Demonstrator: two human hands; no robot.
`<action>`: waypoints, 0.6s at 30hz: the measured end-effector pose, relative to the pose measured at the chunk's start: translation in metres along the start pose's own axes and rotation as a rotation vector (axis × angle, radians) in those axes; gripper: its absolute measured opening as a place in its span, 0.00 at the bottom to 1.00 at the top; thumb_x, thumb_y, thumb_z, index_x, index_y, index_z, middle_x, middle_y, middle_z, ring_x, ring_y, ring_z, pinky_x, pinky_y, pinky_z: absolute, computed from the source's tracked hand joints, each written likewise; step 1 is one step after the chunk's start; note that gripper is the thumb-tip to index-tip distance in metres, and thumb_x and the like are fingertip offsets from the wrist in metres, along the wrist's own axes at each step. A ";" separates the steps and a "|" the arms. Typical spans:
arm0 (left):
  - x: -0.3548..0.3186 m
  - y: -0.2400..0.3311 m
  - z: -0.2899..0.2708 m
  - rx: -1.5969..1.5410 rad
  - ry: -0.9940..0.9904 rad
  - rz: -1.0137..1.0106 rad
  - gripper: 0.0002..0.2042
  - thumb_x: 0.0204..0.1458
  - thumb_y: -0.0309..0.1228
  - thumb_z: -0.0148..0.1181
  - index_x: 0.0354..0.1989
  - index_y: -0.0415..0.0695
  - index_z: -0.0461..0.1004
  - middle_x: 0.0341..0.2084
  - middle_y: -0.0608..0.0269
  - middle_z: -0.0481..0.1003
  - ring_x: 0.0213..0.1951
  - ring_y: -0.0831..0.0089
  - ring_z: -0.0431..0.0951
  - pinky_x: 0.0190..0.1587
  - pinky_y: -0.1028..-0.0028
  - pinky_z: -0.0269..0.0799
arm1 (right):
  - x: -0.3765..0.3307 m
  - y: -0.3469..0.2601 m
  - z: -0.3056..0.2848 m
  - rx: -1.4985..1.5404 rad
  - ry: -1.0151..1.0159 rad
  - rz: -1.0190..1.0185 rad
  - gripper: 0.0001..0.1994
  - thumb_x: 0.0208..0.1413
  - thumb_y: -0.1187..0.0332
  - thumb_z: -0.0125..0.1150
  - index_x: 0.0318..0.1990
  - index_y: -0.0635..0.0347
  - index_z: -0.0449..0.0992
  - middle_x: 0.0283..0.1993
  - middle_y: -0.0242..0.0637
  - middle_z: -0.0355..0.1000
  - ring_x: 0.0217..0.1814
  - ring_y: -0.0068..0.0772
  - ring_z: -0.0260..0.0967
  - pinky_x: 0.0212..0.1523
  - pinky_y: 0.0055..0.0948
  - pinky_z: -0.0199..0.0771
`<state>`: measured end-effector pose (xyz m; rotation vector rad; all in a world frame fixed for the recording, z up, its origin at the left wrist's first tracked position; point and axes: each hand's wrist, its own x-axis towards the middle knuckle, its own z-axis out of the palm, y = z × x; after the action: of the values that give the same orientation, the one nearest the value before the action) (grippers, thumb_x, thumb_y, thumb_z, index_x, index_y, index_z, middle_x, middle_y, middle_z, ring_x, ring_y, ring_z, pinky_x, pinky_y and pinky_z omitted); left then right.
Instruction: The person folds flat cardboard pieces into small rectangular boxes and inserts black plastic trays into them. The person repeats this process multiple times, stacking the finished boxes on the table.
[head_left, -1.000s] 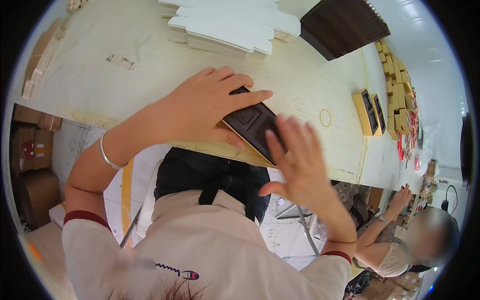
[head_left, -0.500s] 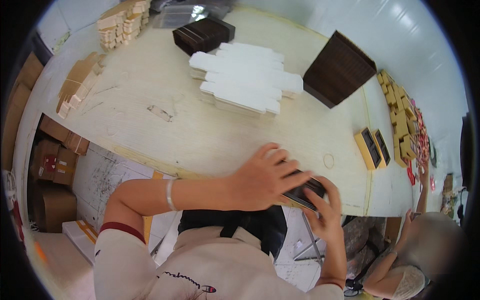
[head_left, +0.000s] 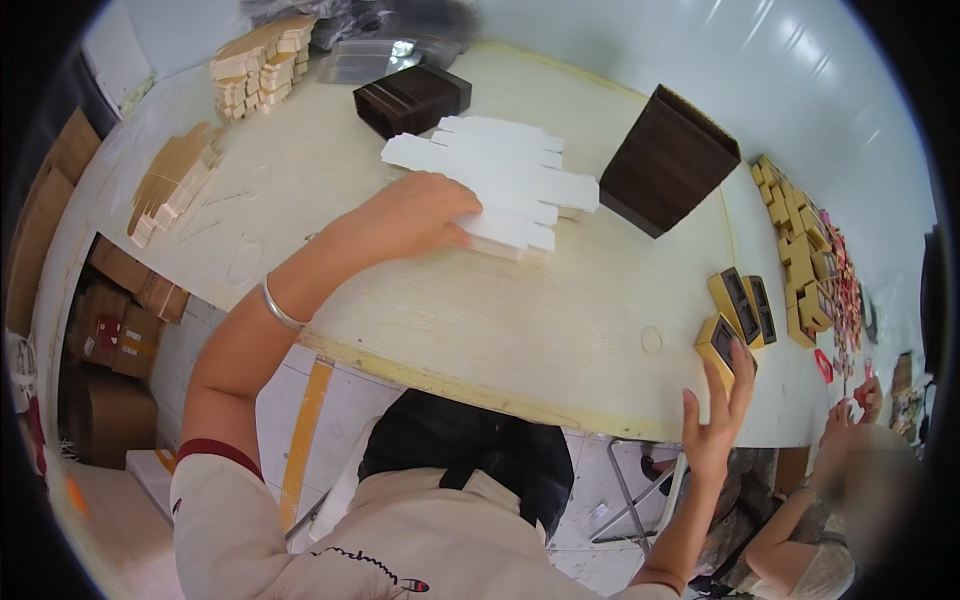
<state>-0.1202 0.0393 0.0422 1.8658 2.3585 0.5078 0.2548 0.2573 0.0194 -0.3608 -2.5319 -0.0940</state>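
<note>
Cream-coloured tabletop (head_left: pixel 560 320): left hand (head_left: pixel 432 212) touches a stack of flat white cardboard blanks (head_left: pixel 505 165), grip unclear; right of that stack, right hand (head_left: pixel 716 420), fingers spread, touches a black-lined gold rectangular box (head_left: pixel 713 343).

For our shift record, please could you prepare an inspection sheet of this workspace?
Surface: pale table, yellowish near edge, faint ring mark toward the right.
Job's things: white flat carton stack; gold box with dark interior; two similar boxes just behind it.
Clutter: two dark brown boxes, tan cardboard stacks at left, piled gold boxes at far right.
Hands: left hand at the stack's near-left edge, grip unclear; right hand, fingers spread, at the nearest gold box.
Cables: nothing seen for certain.
Surroundings: another person at lower right; brown cartons at lower left.
</note>
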 end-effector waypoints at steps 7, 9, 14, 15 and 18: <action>0.006 0.004 -0.018 -0.079 -0.127 -0.131 0.12 0.49 0.23 0.58 0.43 0.38 0.74 0.36 0.50 0.77 0.41 0.55 0.77 0.46 0.65 0.71 | 0.027 -0.037 0.015 0.249 0.027 -0.084 0.18 0.44 0.72 0.67 0.46 0.63 0.77 0.61 0.49 0.65 0.64 0.57 0.60 0.62 0.48 0.59; 0.001 0.004 -0.013 0.051 -0.002 -0.054 0.11 0.48 0.22 0.57 0.42 0.38 0.75 0.37 0.51 0.78 0.41 0.58 0.78 0.46 0.66 0.72 | 0.028 -0.039 0.019 0.280 0.018 -0.088 0.18 0.44 0.73 0.67 0.46 0.63 0.77 0.61 0.48 0.65 0.64 0.57 0.60 0.61 0.48 0.60; -0.027 0.050 -0.009 0.301 0.654 0.358 0.11 0.46 0.21 0.58 0.40 0.39 0.78 0.36 0.56 0.79 0.36 0.62 0.81 0.41 0.70 0.77 | 0.018 -0.056 0.017 0.307 0.206 -0.050 0.19 0.43 0.73 0.68 0.46 0.62 0.76 0.59 0.52 0.66 0.60 0.54 0.64 0.57 0.45 0.66; -0.041 0.078 -0.006 0.300 0.616 0.429 0.11 0.46 0.22 0.58 0.40 0.40 0.78 0.36 0.57 0.79 0.35 0.63 0.81 0.39 0.71 0.78 | 0.011 -0.064 0.016 0.299 0.288 -0.144 0.19 0.42 0.72 0.68 0.46 0.61 0.76 0.57 0.51 0.67 0.58 0.52 0.66 0.56 0.44 0.67; -0.088 0.144 0.032 0.212 0.433 0.588 0.13 0.48 0.23 0.59 0.44 0.41 0.77 0.33 0.59 0.79 0.33 0.66 0.81 0.36 0.73 0.78 | -0.003 -0.092 0.018 0.258 0.383 -0.407 0.17 0.42 0.71 0.68 0.43 0.57 0.76 0.48 0.45 0.72 0.47 0.46 0.71 0.48 0.40 0.72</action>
<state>0.0442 -0.0102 0.0457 2.8146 2.1115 0.8043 0.2221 0.1709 0.0038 0.2561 -2.1656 0.0095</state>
